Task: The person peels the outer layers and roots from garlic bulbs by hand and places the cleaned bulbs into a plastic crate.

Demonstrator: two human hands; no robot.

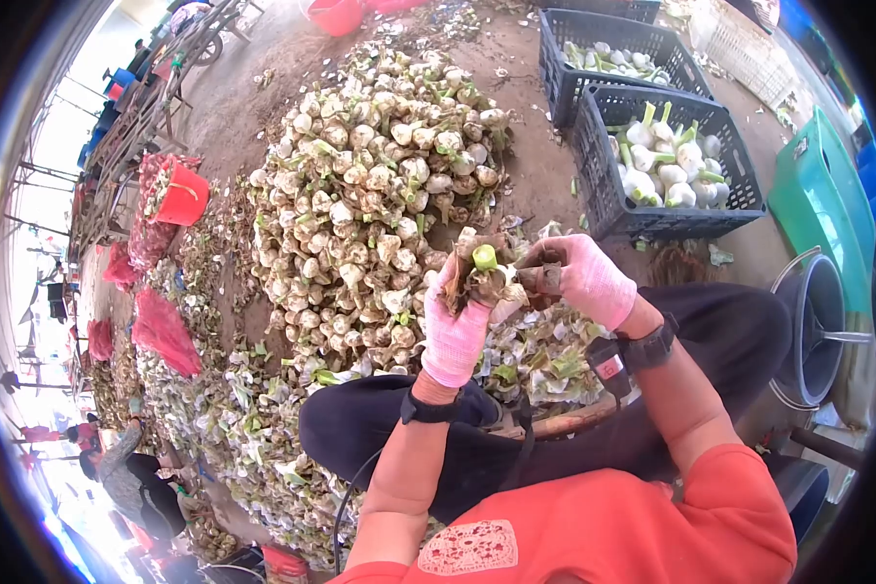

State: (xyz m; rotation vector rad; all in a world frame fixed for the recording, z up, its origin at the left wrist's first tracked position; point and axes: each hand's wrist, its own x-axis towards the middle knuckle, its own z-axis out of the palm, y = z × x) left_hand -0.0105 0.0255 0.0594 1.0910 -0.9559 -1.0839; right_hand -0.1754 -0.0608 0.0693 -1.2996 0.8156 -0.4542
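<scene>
A garlic bulb [489,280] with a cut green stem and loose, dirty outer skin is in my left hand [455,331], whose gloved fingers wrap around it. My right hand [594,277], in a pink glove, is closed beside the bulb and grips brown, soiled garlic skin [543,278] at its right side. The right fingertips are partly hidden by the skin. Just beyond my hands lies a large heap of unpeeled garlic [370,195]. Peeled-off skins [540,355] cover the ground below my hands, between my legs.
Black crates of cleaned white garlic [594,161] stand at the upper right. A green bin [822,195] and a grey bucket [808,326] are at the right. At the left are a red bucket [182,197] and a red mesh bag [164,331]. Another person [138,487] works at the lower left.
</scene>
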